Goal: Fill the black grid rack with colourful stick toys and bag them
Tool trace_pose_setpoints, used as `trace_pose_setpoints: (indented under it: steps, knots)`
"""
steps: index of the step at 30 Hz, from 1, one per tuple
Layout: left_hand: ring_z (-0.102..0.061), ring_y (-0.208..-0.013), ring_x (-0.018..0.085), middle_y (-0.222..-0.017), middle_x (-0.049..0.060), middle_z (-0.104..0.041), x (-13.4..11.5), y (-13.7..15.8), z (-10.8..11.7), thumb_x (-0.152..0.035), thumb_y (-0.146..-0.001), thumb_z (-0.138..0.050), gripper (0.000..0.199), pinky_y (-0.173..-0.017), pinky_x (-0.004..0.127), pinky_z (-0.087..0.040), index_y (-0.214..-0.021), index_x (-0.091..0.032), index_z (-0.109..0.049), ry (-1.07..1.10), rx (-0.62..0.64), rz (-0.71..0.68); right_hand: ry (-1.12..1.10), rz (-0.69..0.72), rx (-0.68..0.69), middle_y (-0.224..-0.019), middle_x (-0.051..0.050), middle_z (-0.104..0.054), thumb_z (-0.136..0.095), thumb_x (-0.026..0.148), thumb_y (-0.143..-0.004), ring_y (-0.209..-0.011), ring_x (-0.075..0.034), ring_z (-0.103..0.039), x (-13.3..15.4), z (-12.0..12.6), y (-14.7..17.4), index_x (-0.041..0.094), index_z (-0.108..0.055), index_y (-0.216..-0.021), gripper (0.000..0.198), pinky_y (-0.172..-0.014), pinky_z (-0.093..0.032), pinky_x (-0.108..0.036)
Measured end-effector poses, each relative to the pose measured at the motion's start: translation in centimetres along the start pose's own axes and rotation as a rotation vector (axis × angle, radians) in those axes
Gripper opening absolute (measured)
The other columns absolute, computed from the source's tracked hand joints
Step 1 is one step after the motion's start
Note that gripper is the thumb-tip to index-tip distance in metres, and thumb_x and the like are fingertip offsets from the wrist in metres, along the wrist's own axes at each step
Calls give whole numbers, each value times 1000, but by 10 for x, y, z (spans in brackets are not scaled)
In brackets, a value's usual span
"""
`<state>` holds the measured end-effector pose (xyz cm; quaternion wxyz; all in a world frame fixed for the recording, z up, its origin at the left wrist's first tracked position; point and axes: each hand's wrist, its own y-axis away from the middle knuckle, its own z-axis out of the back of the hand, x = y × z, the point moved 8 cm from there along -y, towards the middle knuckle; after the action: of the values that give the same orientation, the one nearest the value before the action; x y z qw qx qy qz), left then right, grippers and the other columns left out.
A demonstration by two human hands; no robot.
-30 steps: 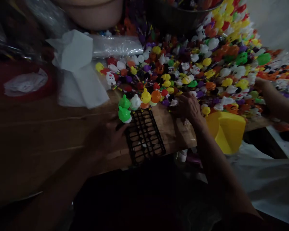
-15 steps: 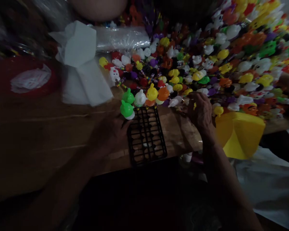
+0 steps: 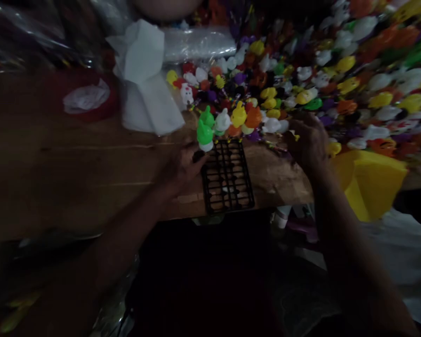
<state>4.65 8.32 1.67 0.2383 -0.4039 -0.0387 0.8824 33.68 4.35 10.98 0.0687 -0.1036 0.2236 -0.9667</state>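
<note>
A black plastic grid rack [image 3: 228, 175] lies on the wooden table in front of me. My left hand [image 3: 185, 164] is closed at its upper left corner, just below a green toy with a white base [image 3: 205, 136]; what its curled fingers grip is not clear. A white toy [image 3: 221, 120], a yellow toy [image 3: 238, 114] and an orange toy [image 3: 253, 117] stand in a row along the rack's far end. Further right, my right hand [image 3: 308, 138] has its fingers bent together beside a white plastic toy [image 3: 272, 124]. Shadow and blur hide anything in them.
A large heap of colourful plastic animal toys [image 3: 347, 85] covers the table's far right. White sheets [image 3: 143, 70] and a clear plastic roll [image 3: 199, 44] lie at the back. A red bowl [image 3: 107, 105] holds crumpled white material. A yellow container [image 3: 372, 182] is near the right edge.
The whole view has shifted, so everything appears higher and further right. Both hands keep about the same places beside the rack and the toys.
</note>
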Motion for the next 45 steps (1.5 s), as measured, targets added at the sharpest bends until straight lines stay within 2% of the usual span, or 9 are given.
trace_pose_setpoints:
  steps: [3,7,10,16,20,24,30,38,45]
  knots:
    - [-70,-95,22,-108,6,-76,-5,3,4,-29,-93,-66,25,-90,34,-56,-115,-20,-74,9,-3,-58,-149,59,54,-89,-11,-69,-48,34,-99,-76,-22,-61,47,2,28,25,-64,-79,28,-63,-47,-35]
    - [-70,-100,22,-108,4,-76,-9,3,6,-31,-95,-65,20,-93,35,-56,-111,-22,-75,-3,17,-96,-376,-28,109,-75,-4,-65,-55,37,-97,-64,-17,-58,89,-32,51,24,-62,-78,24,-57,-46,-30]
    - [-70,-104,23,-110,4,-76,-13,2,7,-27,-95,-67,18,-97,37,-57,-109,-22,-75,-22,41,-122,-541,-140,35,-85,-3,-73,-63,36,-92,-73,-19,-65,95,-55,47,24,-68,-92,13,-67,-55,-32]
    - [-65,-120,28,-125,7,-71,-13,3,7,-26,-93,-69,30,-109,45,-52,-123,-23,-71,-156,65,-121,-839,-282,-27,-92,-2,-76,-67,42,-91,-85,-22,-70,98,-82,29,24,-73,-98,21,-77,-61,-37]
    - [-65,-121,27,-128,6,-71,-14,2,6,-23,-91,-70,33,-109,44,-52,-124,-23,-70,-186,70,-105,-820,-264,-7,-89,-2,-76,-67,40,-90,-86,-22,-71,108,-92,26,23,-75,-95,19,-79,-60,-36]
    - [-66,-119,27,-124,7,-73,-18,1,6,-24,-92,-70,27,-108,45,-52,-119,-22,-73,-183,61,-132,-767,-263,-61,-92,-4,-76,-67,37,-90,-86,-22,-71,109,-88,28,23,-74,-97,17,-80,-59,-36]
    - [-69,-112,26,-120,8,-74,-15,0,6,-30,-91,-73,23,-103,43,-54,-112,-21,-76,-100,36,-115,-635,-213,-63,-86,-5,-75,-66,44,-91,-77,-21,-68,113,-80,28,22,-73,-90,23,-75,-58,-36]
    - [-71,-109,27,-115,9,-76,-11,-2,4,-32,-87,-78,26,-102,46,-54,-110,-21,-77,-97,5,-81,-683,-176,-47,-85,-4,-75,-65,49,-91,-76,-21,-67,117,-81,26,21,-73,-95,29,-72,-56,-34]
    - [-69,-113,28,-116,12,-75,-8,0,4,-28,-85,-78,31,-105,47,-53,-114,-17,-74,-51,-25,-128,-658,-120,-48,-94,-6,-77,-64,39,-91,-80,-22,-70,117,-83,26,21,-72,-101,22,-75,-57,-34]
